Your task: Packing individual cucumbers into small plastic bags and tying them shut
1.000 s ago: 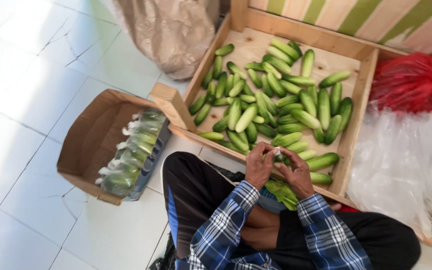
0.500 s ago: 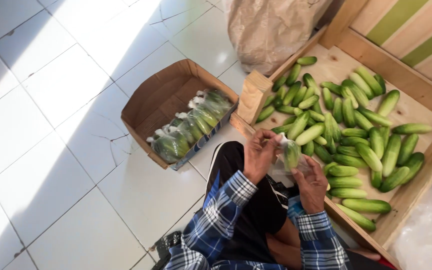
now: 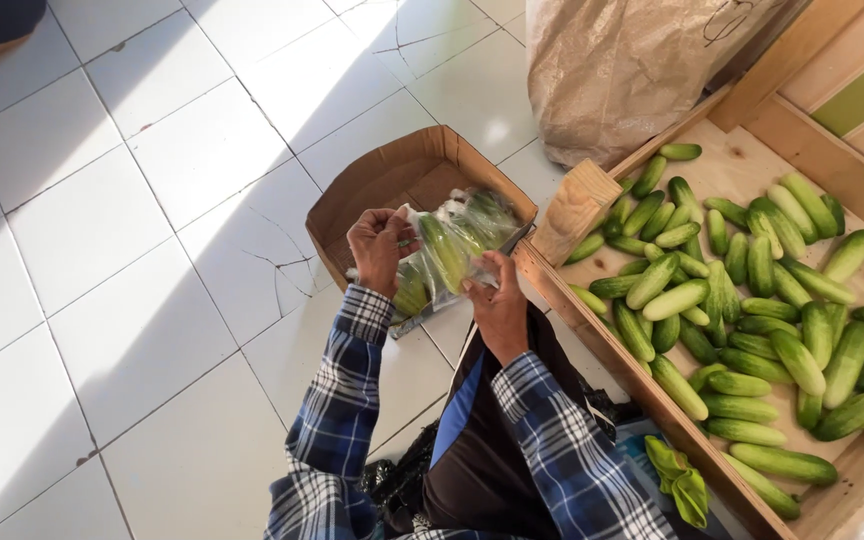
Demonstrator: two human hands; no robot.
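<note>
Nearest, two blue plaid sleeves (image 3: 352, 400) reaching forward over a dark lap. Just beyond, left hand (image 3: 380, 246) and right hand (image 3: 497, 305) both closed on a clear plastic bag of cucumbers (image 3: 444, 255), held up between them above the near edge of a brown cardboard box (image 3: 392, 180). Fingers curled tight on the film at each side; probably pinching the bag's ends, though hard to tell under the crumpled plastic. More bagged cucumbers lying inside the box. To the right, a wooden crate (image 3: 752, 170) full of loose cucumbers (image 3: 742, 290). Farthest, a beige sack (image 3: 632, 60) on white floor tiles (image 3: 152, 200).
</note>
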